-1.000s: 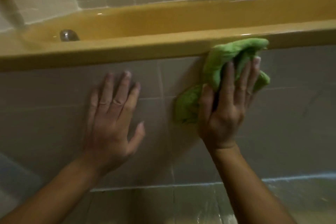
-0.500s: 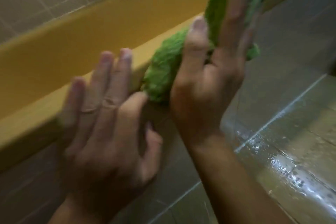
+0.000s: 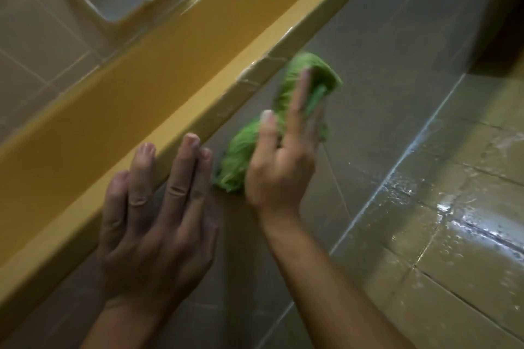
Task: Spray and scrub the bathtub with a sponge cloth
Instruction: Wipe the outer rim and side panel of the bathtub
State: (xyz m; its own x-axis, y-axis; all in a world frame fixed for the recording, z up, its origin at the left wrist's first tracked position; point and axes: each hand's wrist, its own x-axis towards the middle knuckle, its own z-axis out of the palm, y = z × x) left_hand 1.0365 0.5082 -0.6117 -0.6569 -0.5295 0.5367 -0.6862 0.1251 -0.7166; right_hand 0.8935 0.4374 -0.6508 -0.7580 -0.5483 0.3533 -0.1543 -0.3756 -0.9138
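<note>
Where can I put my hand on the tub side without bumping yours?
The tiled panel is bare past the green cloth, between the yellow tub rim and the wet floor. It's crowded under the rim where the left hand and the right hand, pressing the cloth, sit close together.

Both of my hands, seen from behind, backs toward the camera. Left hand (image 3: 153, 235): flat, palm away from me, four fingers straight and close together, pointing up and slightly right; the thumb cannot be made out clearly. Right hand (image 3: 280, 167): just beside the left and higher in my view, also flat; fingers (image 3: 297, 99) straight, pressing on a green cloth (image 3: 238, 161) that shows above and below the palm; thumb extended alongside them. Its outer fingers are blurred. Both wrists straight. Bare forearms enter from the bottom edge, the left from lower left, the right from lower right, angled toward each other.
</note>
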